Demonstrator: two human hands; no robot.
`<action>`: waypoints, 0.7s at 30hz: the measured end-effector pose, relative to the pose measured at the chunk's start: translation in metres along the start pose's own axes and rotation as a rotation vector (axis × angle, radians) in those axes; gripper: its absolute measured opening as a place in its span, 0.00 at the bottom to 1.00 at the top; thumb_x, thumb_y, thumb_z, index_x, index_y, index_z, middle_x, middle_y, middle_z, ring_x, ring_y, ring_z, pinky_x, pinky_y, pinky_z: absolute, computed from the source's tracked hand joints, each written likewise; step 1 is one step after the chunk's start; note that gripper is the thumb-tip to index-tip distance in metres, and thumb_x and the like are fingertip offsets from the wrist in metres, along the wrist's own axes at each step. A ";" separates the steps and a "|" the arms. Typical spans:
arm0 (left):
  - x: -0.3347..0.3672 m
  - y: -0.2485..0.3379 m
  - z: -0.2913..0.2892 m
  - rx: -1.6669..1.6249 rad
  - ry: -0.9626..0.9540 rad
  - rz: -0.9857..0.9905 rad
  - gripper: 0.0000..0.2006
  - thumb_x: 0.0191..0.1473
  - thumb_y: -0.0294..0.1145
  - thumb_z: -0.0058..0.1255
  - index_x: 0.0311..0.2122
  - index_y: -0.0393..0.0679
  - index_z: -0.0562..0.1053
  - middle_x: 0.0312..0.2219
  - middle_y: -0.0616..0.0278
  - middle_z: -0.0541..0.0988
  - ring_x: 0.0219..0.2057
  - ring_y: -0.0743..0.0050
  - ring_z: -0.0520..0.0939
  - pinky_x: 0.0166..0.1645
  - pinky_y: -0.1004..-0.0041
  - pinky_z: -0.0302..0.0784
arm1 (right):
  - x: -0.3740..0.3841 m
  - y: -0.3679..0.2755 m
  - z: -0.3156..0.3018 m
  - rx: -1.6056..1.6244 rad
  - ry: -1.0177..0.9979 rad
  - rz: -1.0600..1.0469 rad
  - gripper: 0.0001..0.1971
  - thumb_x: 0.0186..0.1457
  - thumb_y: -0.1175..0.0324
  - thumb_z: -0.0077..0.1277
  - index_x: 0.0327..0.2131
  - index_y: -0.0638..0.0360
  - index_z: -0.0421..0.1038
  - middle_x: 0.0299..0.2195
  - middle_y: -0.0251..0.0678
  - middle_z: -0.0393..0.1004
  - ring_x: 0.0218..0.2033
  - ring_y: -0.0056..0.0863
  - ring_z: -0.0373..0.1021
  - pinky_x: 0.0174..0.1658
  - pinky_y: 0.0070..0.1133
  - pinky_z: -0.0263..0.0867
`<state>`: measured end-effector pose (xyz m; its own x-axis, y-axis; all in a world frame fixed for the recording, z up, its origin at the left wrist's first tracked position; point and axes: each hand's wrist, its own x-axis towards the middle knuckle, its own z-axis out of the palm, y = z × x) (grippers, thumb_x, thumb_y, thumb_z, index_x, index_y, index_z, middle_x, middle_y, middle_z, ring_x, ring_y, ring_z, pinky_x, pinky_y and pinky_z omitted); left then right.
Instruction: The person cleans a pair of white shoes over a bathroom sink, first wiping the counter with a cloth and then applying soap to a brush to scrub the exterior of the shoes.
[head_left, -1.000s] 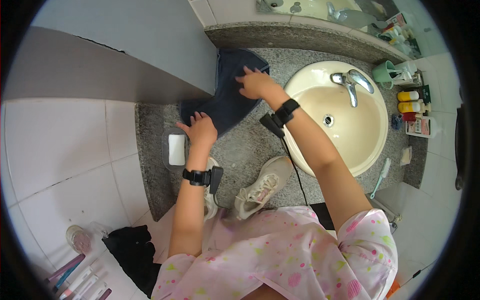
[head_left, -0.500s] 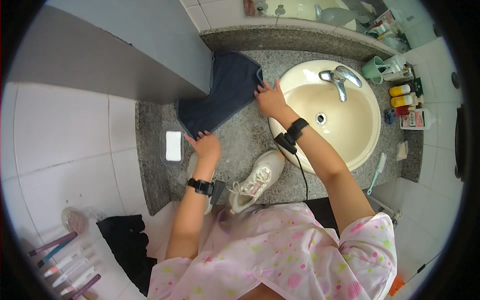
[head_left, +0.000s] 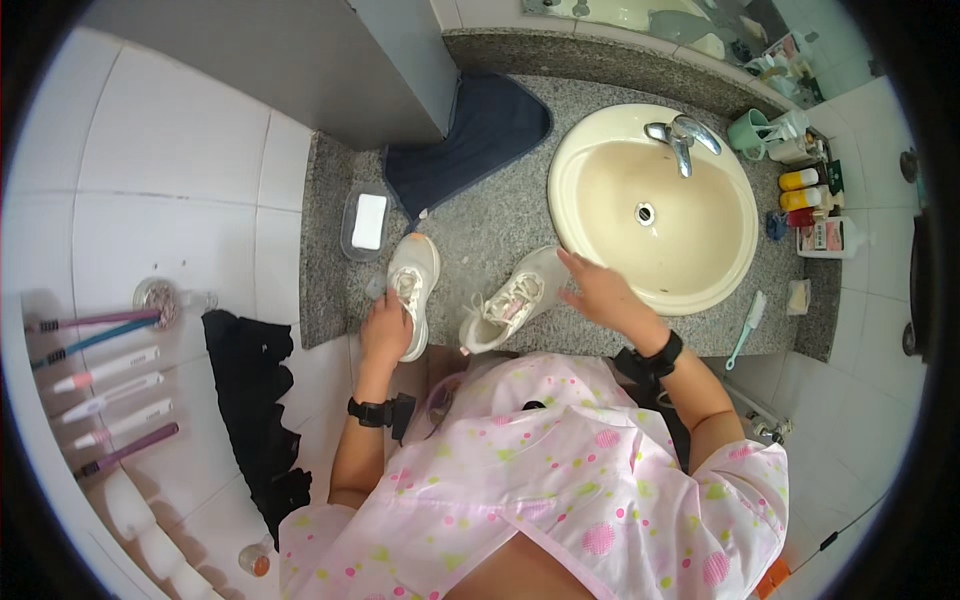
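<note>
Two off-white lace-up sneakers lie on the granite counter in front of me, toes pointing away. My left hand is at the heel and collar of the left sneaker, its fingers closed on the shoe's edge. The right sneaker is tilted with its toe toward the sink. Beside that toe is my right hand, fingers apart and holding nothing; whether a fingertip touches the shoe I cannot tell. A dark navy cloth is spread flat beyond the shoes. Both wrists wear black bands.
A cream oval sink with a chrome tap is set into the counter. White soap sits in a clear dish at left. A brush, green cup and bottles line the right. A grey panel juts in at far left.
Both hands have left the navy cloth and come back toward me, the left to the left sneaker, the right beside the right sneaker's toe. The cloth lies flat. The view has shifted.
</note>
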<state>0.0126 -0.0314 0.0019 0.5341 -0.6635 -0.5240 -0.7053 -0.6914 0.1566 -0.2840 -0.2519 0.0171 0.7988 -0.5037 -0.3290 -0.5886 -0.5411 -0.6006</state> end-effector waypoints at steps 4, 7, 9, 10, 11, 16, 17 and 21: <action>-0.006 -0.028 0.026 -0.214 -0.001 0.005 0.37 0.47 0.34 0.49 0.61 0.35 0.51 0.53 0.42 0.66 0.49 0.43 0.72 0.50 0.59 0.70 | 0.006 -0.029 0.050 -0.088 -0.058 0.136 0.46 0.46 0.51 0.58 0.62 0.62 0.46 0.55 0.68 0.55 0.36 0.52 0.72 0.40 0.34 0.69; 0.005 -0.062 0.038 -0.328 0.199 0.406 0.38 0.43 0.28 0.50 0.62 0.40 0.53 0.42 0.39 0.74 0.42 0.42 0.76 0.43 0.56 0.72 | 0.014 -0.038 0.065 -0.106 -0.021 0.135 0.51 0.41 0.52 0.61 0.63 0.60 0.42 0.57 0.74 0.43 0.31 0.55 0.73 0.34 0.35 0.72; 0.005 -0.045 0.032 -0.266 0.108 0.211 0.35 0.43 0.27 0.49 0.61 0.42 0.55 0.38 0.38 0.75 0.39 0.40 0.77 0.42 0.55 0.73 | 0.016 -0.035 0.075 -0.091 -0.003 0.100 0.50 0.40 0.57 0.62 0.63 0.55 0.43 0.58 0.73 0.42 0.32 0.55 0.73 0.36 0.36 0.72; -0.002 -0.033 0.025 -0.194 0.011 0.015 0.34 0.43 0.25 0.48 0.60 0.44 0.58 0.35 0.37 0.76 0.37 0.39 0.77 0.40 0.54 0.73 | 0.014 -0.039 0.075 -0.095 -0.006 0.090 0.50 0.40 0.57 0.62 0.63 0.55 0.43 0.58 0.73 0.42 0.32 0.55 0.73 0.36 0.36 0.72; -0.004 -0.033 0.030 -0.199 0.023 0.004 0.34 0.43 0.25 0.48 0.60 0.44 0.58 0.35 0.37 0.76 0.37 0.39 0.77 0.40 0.54 0.73 | 0.015 -0.045 0.071 -0.066 -0.008 0.130 0.48 0.39 0.60 0.62 0.63 0.54 0.46 0.59 0.71 0.43 0.33 0.54 0.73 0.37 0.36 0.71; 0.004 -0.012 0.045 -0.172 0.246 0.128 0.22 0.50 0.23 0.42 0.54 0.42 0.63 0.25 0.40 0.77 0.30 0.37 0.79 0.34 0.49 0.74 | 0.027 -0.026 0.087 -0.078 0.191 0.070 0.41 0.36 0.68 0.61 0.58 0.59 0.58 0.58 0.64 0.51 0.32 0.53 0.73 0.38 0.35 0.70; 0.003 0.006 0.038 -0.167 0.228 0.131 0.23 0.51 0.22 0.43 0.55 0.40 0.61 0.25 0.40 0.77 0.30 0.38 0.79 0.35 0.49 0.75 | 0.031 -0.020 0.088 -0.007 0.266 0.083 0.38 0.36 0.70 0.61 0.55 0.62 0.61 0.56 0.63 0.56 0.34 0.53 0.72 0.39 0.35 0.70; 0.004 0.042 0.052 -0.150 0.178 0.167 0.29 0.50 0.21 0.41 0.60 0.37 0.56 0.27 0.41 0.78 0.30 0.41 0.80 0.35 0.52 0.76 | 0.046 -0.034 0.069 0.113 0.352 0.130 0.31 0.35 0.74 0.59 0.49 0.69 0.67 0.47 0.61 0.67 0.43 0.53 0.69 0.45 0.34 0.68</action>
<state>-0.0396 -0.0484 -0.0368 0.4988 -0.8026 -0.3270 -0.7209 -0.5937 0.3575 -0.2187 -0.2104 -0.0276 0.6153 -0.7740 -0.1495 -0.6492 -0.3899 -0.6531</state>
